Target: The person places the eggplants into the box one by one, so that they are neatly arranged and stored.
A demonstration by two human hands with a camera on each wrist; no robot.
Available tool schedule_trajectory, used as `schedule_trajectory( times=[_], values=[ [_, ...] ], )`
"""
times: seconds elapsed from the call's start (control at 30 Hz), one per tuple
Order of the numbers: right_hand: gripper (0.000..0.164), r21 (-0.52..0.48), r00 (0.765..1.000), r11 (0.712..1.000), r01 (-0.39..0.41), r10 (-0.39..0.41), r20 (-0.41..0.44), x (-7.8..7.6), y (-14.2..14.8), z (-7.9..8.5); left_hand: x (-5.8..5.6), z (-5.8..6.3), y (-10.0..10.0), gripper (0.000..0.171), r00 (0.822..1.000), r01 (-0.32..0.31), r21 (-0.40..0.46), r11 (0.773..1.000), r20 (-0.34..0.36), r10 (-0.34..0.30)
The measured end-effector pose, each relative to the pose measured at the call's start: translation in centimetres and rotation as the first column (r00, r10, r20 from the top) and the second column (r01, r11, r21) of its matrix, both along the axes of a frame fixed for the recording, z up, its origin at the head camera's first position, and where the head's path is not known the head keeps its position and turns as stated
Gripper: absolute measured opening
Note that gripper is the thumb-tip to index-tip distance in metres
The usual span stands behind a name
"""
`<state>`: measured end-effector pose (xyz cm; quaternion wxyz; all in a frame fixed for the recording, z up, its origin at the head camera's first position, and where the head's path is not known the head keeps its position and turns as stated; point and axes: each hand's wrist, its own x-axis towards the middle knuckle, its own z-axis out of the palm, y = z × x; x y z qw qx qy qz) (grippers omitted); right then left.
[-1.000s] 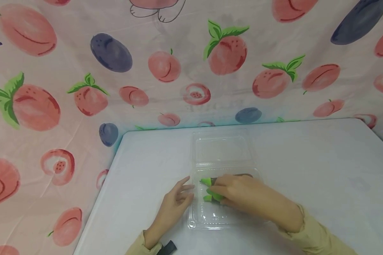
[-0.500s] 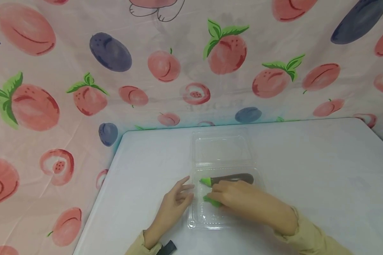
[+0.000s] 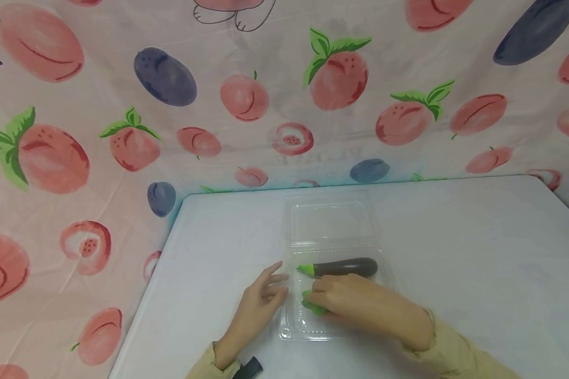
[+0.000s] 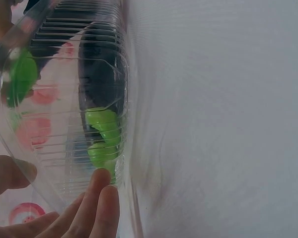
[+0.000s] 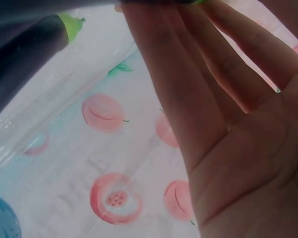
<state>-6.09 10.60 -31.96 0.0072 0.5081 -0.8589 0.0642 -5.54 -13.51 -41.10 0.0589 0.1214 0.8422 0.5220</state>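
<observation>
Two grips: the left grip [image 3: 258,300] and the right grip [image 3: 365,300] are a person's bare hands, both at one clear box [image 3: 308,338].
Left grip: its fingers are loose and spread apart, and the tips seem to touch the side of the box.
Right grip: it reaches down into the box and pinches a green thing [image 3: 315,306], with its fingers covering a lot of it.
Green thing: it is inside the box, nearer to the person than the eggplant [image 3: 348,266]; seen from the left wrist it looks smooth and oval.
Eggplant: it lies on its side in the box, close to the fold, with its dark fat end to the right and its light green tip to the left.
Green tips: from the left wrist, two light green bits show through the wall; I cannot tell if there is a second eggplant.
Box: it sits on the white surface [image 3: 218,231], with its lid [image 3: 332,223] lying open, away from the person.
Cloth: behind the surface hangs a pink cloth [image 3: 284,58] with peaches and blue fruit on it.
Sleeves: both sleeves [image 3: 460,345] are tan, and a small black thing [image 3: 248,368] is by the left one.
</observation>
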Motion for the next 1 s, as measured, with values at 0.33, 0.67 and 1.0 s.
schedule_trajectory(
  times=[0.33,0.67,1.0],
  values=[
    [0.022,0.017,0.999,1.0,-0.02,0.019,0.026,-0.2,-0.2,-0.8,0.1,0.1,0.0,0.056,1.0,-0.007,-0.022,1.0,0.006,0.007],
    [0.024,0.032,0.996,0.999,-0.009,0.006,0.091,-0.5,-0.5,-1.6,0.1,0.2,0.1,0.056,1.0,-0.009,-0.02,1.0,0.01,0.009],
    [0.02,0.052,0.994,0.999,-0.007,0.002,0.108,-0.8,-0.8,-2.4,0.0,0.2,0.2,0.055,1.0,-0.015,-0.031,0.999,0.022,0.016]
  ],
)
